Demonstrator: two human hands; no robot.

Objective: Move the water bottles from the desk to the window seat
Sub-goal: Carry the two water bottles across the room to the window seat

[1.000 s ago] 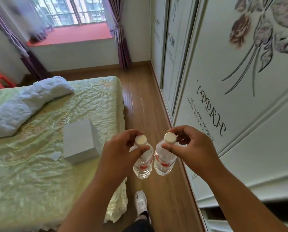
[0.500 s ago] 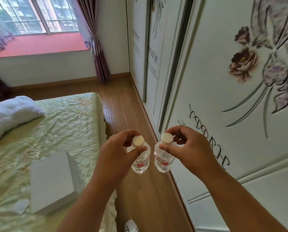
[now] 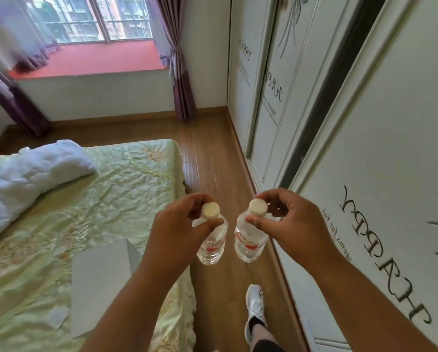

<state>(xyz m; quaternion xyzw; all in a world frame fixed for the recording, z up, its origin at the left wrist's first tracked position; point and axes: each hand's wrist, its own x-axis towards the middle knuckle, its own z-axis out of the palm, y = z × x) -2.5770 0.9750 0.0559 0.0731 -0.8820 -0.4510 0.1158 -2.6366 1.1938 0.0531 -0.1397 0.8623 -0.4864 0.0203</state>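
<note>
Two small clear water bottles with white caps and red labels hang upright in front of me over the wooden floor. My left hand [image 3: 177, 229] pinches the neck of the left bottle [image 3: 212, 246] just under its cap. My right hand [image 3: 289, 224] pinches the neck of the right bottle [image 3: 248, 243] the same way. The bottles hang close together without touching. The red window seat [image 3: 96, 59] lies far ahead under the window, with nothing on the part I can see.
A bed with a green quilt [image 3: 60, 212] fills the left side, with a white duvet [image 3: 22, 174] and a white box [image 3: 103, 283] on it. White wardrobe doors [image 3: 365, 148] line the right. A wooden floor aisle [image 3: 213, 153] runs between them. Purple curtains [image 3: 179, 80] flank the window.
The view has swung back to the left and advanced along the aisle; the window seat is nearer and more central. Both hands keep the same hold on the bottles.
</note>
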